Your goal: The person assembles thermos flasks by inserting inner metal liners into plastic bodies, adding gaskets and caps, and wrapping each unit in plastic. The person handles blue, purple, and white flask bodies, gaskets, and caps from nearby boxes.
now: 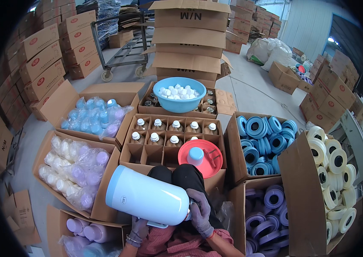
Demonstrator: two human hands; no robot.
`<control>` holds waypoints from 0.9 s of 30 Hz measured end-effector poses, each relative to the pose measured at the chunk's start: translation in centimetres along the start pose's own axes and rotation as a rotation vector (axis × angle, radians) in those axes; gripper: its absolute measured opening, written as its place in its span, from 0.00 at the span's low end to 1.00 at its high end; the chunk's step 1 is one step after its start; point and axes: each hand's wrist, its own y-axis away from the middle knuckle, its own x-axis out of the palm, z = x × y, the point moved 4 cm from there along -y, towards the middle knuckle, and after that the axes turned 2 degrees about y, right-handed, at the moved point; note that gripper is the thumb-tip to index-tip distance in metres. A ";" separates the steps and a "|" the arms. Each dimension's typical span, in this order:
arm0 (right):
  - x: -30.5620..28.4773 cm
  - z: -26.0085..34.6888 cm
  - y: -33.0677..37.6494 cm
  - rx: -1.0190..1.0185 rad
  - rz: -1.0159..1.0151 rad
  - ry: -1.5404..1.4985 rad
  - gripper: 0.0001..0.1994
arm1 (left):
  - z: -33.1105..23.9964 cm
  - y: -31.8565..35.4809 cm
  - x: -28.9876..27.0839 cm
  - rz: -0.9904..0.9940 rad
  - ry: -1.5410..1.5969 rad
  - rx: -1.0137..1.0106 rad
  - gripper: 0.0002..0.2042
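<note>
A large light-blue vacuum flask (149, 195) lies tilted on its side across my lap, its broad blue-rimmed end up and to the left. My gloved left hand (138, 231) holds it from below, near the side handle (157, 224); its fingers are partly hidden behind the body. At the narrower right end, my gloved right hand (200, 213) closes round the neck, covering most of it. Just beyond my knees, a red plastic basin (211, 168) bears a light-blue cup-shaped cap (196, 156) and a red piece.
Ahead, a divided carton (126, 150) holds several white-capped bottles (174, 140); behind it stands a blue basin (177, 105) of white caps. Bagged cups fill cartons at left. Open cartons at right hold blue rings (256, 127), purple rings (273, 198) and cream rings (338, 160).
</note>
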 end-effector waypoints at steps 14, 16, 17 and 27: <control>-3.9 -0.7 -3.2 0.188 0.192 -0.168 0.15 | -1.2 -4.8 -4.3 -0.119 0.076 -0.063 0.20; -7.4 -2.6 -4.9 0.330 0.177 -0.029 0.14 | 1.4 -4.7 -4.1 -0.296 0.303 -0.302 0.22; -9.9 -3.9 -6.2 0.280 0.123 0.060 0.13 | 2.2 -5.3 -4.1 -0.335 0.318 -0.339 0.24; -32.5 -26.0 -12.5 0.732 -0.200 0.697 0.23 | 0.2 -13.9 -1.7 -0.391 0.979 -0.565 0.10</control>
